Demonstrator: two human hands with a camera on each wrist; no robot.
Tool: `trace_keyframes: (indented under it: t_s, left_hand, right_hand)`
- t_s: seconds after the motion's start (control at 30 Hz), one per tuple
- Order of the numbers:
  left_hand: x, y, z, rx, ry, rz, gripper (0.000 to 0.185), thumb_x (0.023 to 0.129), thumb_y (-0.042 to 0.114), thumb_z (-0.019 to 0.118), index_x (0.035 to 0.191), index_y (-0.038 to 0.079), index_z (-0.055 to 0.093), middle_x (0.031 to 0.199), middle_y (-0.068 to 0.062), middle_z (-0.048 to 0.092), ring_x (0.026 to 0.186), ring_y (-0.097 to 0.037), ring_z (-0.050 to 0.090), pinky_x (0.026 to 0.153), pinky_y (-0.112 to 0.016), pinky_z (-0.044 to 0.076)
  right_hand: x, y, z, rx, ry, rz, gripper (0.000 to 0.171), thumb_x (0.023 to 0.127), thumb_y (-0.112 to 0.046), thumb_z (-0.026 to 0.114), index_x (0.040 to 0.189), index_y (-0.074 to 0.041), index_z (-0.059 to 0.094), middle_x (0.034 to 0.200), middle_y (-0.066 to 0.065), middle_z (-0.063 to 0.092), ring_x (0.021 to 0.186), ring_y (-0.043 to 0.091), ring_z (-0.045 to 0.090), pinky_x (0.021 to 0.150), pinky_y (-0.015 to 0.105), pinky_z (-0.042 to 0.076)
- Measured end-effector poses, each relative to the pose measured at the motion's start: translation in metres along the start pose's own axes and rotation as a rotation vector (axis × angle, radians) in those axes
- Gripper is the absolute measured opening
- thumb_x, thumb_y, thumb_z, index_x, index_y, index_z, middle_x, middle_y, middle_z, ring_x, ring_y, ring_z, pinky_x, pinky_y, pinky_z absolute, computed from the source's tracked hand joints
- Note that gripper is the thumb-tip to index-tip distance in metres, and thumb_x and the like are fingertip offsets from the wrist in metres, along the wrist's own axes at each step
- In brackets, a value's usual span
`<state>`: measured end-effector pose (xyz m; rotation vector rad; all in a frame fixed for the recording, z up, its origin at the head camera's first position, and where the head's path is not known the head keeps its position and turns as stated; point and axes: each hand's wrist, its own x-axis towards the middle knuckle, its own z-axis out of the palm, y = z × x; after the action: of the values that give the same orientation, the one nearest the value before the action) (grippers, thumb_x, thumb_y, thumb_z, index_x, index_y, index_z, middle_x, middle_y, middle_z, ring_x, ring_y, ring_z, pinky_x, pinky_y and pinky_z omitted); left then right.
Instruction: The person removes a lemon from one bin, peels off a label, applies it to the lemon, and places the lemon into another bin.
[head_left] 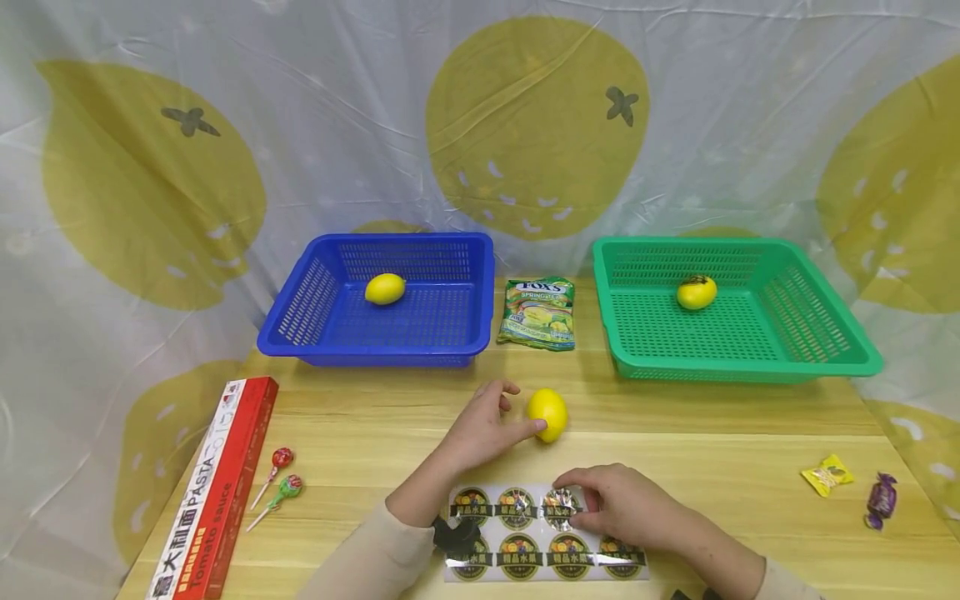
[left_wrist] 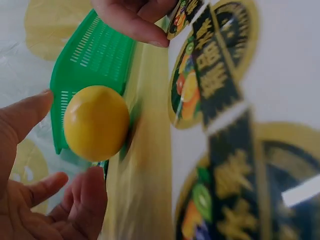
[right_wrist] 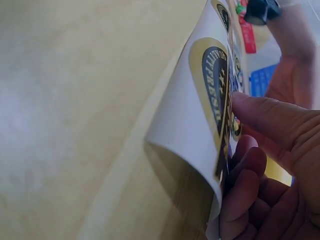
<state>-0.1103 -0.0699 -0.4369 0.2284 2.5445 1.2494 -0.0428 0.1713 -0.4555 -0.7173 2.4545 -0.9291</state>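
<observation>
Lemon [head_left: 547, 414] touches left hand [head_left: 483, 429], above right hand [head_left: 622, 504].

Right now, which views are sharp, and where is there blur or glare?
Head view: sharp, evenly lit, with glare on one sticker of the sticker sheet. Left wrist view: the lemon is fairly clear, the sheet close and blurred. Right wrist view: table soft, out of focus.

Bright even light, soft short shadows under baskets [head_left: 375, 346], glare on sticker sheet [head_left: 558, 505], head view bowed at edges, both wrist views blurred and out of focus up close.
</observation>
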Motion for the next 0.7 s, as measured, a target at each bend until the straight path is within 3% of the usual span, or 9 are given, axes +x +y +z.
trace_keyframes:
  t_s: [0.07,0.2,0.3,0.53,0.7]
  left_hand:
    - [-0.007,-0.004,-0.005,0.036,-0.069,0.067,0.062,0.084,0.045,0.082,0.130,0.012,0.058,0.108,-0.011,0.062,0.083,-0.017,0.057,0.071,-0.030,0.049]
    - [-0.019,-0.013,-0.013,0.100,-0.284,0.178,0.045,0.085,0.027,0.084,0.124,0.016,0.064,0.090,-0.004,0.061,0.064,-0.008,0.049,0.061,-0.022,0.044]
    - [-0.023,-0.020,-0.014,0.132,-0.405,0.205,0.038,0.085,0.021,0.083,0.121,0.021,0.068,0.086,0.004,0.059,0.067,-0.005,0.049,0.065,-0.020,0.044]
    - [-0.027,-0.024,-0.009,0.333,-0.425,0.251,0.029,0.083,0.024,0.084,0.110,0.032,0.076,0.089,0.012,0.055,0.080,-0.002,0.049,0.074,-0.019,0.044]
    - [-0.029,-0.023,-0.008,0.382,-0.424,0.258,0.026,0.084,0.024,0.084,0.107,0.033,0.078,0.089,0.013,0.055,0.080,-0.001,0.047,0.074,-0.018,0.042]
  right_hand:
    - [0.000,0.001,-0.001,0.007,0.004,0.007,0.040,0.088,-0.029,0.080,0.126,-0.021,0.069,0.067,-0.017,0.050,0.057,-0.004,0.042,0.054,0.019,0.040]
    - [0.001,0.002,-0.003,0.009,0.013,0.011,0.040,0.088,-0.029,0.080,0.126,-0.022,0.069,0.067,-0.017,0.050,0.057,-0.004,0.042,0.054,0.019,0.040]
    - [0.001,0.002,-0.003,0.004,0.016,0.009,0.039,0.088,-0.030,0.080,0.125,-0.022,0.070,0.067,-0.016,0.050,0.057,-0.004,0.041,0.054,0.019,0.039]
    - [0.003,0.002,-0.005,0.005,0.018,0.016,0.036,0.088,-0.033,0.081,0.121,-0.027,0.069,0.069,-0.016,0.051,0.059,-0.003,0.042,0.056,0.019,0.039]
    - [0.004,-0.001,-0.005,0.029,0.011,0.011,0.029,0.088,-0.032,0.080,0.114,-0.029,0.068,0.069,-0.015,0.051,0.059,-0.002,0.043,0.056,0.020,0.038]
